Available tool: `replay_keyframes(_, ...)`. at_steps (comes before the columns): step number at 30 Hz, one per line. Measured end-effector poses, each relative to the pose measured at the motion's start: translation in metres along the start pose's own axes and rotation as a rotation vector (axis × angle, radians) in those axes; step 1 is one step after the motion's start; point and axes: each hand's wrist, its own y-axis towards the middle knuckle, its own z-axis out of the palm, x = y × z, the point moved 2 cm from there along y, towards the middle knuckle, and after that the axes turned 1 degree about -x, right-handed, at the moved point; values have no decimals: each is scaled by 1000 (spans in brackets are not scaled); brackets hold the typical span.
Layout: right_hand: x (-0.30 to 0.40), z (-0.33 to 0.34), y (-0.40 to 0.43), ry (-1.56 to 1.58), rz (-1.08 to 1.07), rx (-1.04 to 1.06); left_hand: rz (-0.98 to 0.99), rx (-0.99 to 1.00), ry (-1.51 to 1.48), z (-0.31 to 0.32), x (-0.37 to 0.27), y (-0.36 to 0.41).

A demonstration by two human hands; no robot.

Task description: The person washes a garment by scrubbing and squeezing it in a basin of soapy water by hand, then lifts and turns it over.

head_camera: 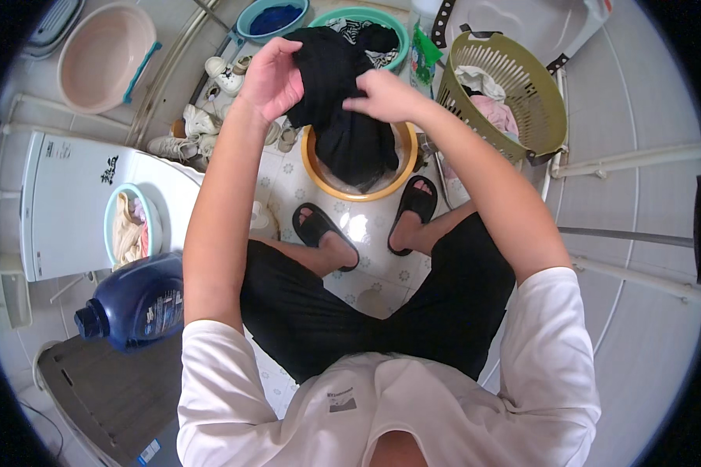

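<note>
A black garment (333, 82) is stretched between my two hands, its lower part hanging down into an orange basin (359, 195) on the tiled floor. Water or suds seem to show around the cloth in the basin. My left hand (273, 79) grips the garment's upper left edge, with the thumb over the cloth. On the other side, my right hand (385, 93) pinches the fabric, its fingertips partly hidden by folds. Just beyond the garment stands a green basin (406, 44) holding black and striped clothes (382, 57).
An olive laundry basket (537, 99) with clothes stands at right. Shoes (195, 131) cluster at left, below a pink basin (108, 58) on the wall. A blue detergent bottle (137, 303) and a small basin of clothes (155, 216) are nearer left. A blue basin (245, 23) lies far ahead.
</note>
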Motion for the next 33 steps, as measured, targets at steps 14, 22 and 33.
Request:
replay_keyframes(14,-38,-9,7,180,235,-573,-94,-344,660,-5,16,-1)
replay_keyframes(22,-5,9,0,101,-106,-197,-25,-182,77,3,1,-2)
replay_keyframes(33,-9,-13,-1,176,96,-582,-148,-435,803,-27,11,3)
